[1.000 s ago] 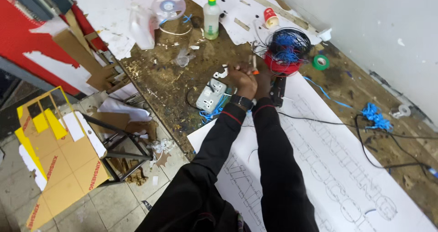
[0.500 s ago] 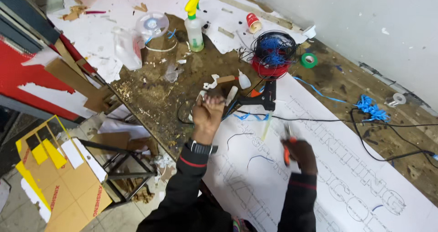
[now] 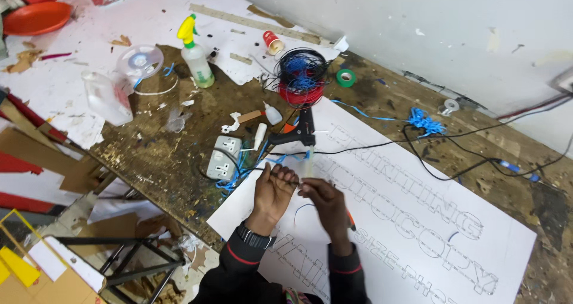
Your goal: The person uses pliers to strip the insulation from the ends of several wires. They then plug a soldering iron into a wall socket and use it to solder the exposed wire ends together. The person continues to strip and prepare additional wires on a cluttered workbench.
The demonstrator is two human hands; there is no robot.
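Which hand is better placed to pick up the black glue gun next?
Probably the left hand. It is closer to the black glue gun, which stands just beyond it on the white sheet. The right hand seems to hold an orange-tipped tool.

Both hands meet at lower centre of the frame. The left hand [image 3: 273, 192] is curled closed. The right hand [image 3: 321, 199] pinches, fingertips touching the left.

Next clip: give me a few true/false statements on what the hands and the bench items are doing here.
1. Both hands, the left hand and the right hand, meet over the white sheet. True.
2. The glue gun is held in the right hand. False: it stands on the sheet, beyond the hands.
3. The spray bottle has a yellow nozzle. True.
4. The wire spool lies on the floor. False: it sits on the bench.
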